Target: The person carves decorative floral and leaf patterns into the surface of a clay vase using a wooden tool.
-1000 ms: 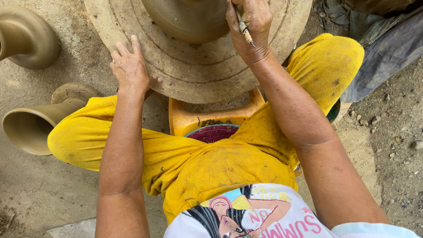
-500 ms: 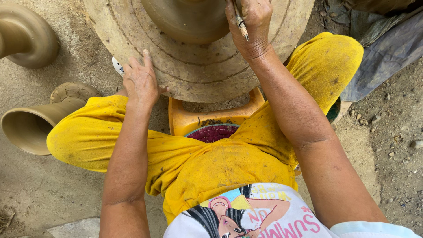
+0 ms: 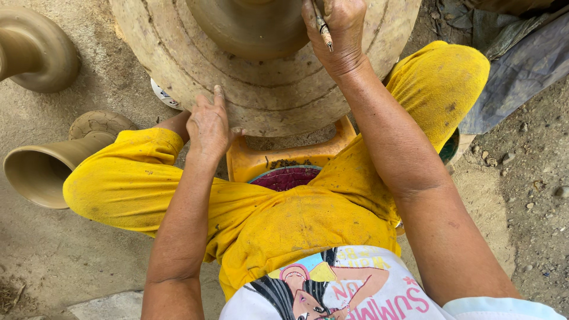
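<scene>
A wide, clay-caked potter's wheel (image 3: 278,89) fills the top of the head view, with a smooth clay pot (image 3: 249,26) sitting on its middle. My left hand (image 3: 208,125) lies flat on the wheel's near rim, fingers spread. My right hand (image 3: 338,32) rests on the right side of the wheel next to the pot and pinches a thin stick tool (image 3: 323,26) that points down. My knees in yellow trousers (image 3: 178,195) straddle the wheel.
An orange plastic stool (image 3: 255,163) holding a dark red dish (image 3: 290,176) sits under the wheel between my knees. Two unfired clay vessels lie on the dirt floor at left (image 3: 44,169) (image 3: 35,50). A grey tarp (image 3: 521,65) lies at right.
My left hand has slid to the right along the wheel's rim, closer to my body's middle. My right hand keeps its place with the stick tool.
</scene>
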